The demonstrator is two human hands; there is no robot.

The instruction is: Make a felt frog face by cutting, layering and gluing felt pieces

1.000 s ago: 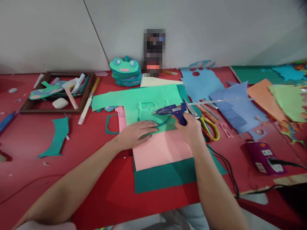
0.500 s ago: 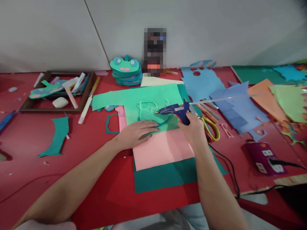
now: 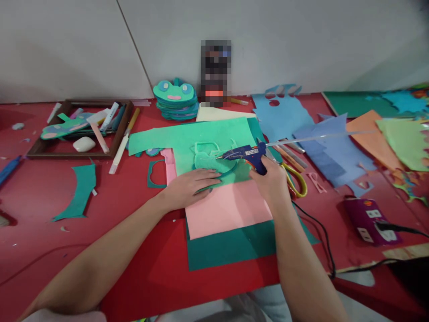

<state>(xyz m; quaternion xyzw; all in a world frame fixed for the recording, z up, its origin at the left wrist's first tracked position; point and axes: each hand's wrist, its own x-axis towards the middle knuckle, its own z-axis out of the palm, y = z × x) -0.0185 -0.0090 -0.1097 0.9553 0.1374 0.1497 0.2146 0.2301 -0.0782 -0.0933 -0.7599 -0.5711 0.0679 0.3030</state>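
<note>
My right hand [image 3: 271, 179] is wrapped round the handle of a blue hot glue gun [image 3: 246, 154] with a long clear glue stick [image 3: 321, 137] out of its back. The nozzle sits over a green cut-out shape [image 3: 211, 162] with a raised outline. My left hand [image 3: 192, 185] lies flat, fingers stretched, its fingertips on the lower edge of that shape. Underneath are a light green sheet [image 3: 201, 129], a pink sheet [image 3: 228, 210] and a dark green sheet [image 3: 234, 250]. Just right of the glue gun lie scissors with yellow handles [image 3: 301, 181].
At the back stands a stack of frog-face cut-outs [image 3: 176, 100] beside a blurred upright phone [image 3: 216, 74]. A wooden frame [image 3: 73, 154] with markers and an eraser is at left. Blue sheets [image 3: 335, 152] and a purple power socket [image 3: 370, 219] with a black cord are at right.
Almost nothing differs. The rear end of the glue gun and its stick have shifted very slightly to the right; my left hand stays in place.
</note>
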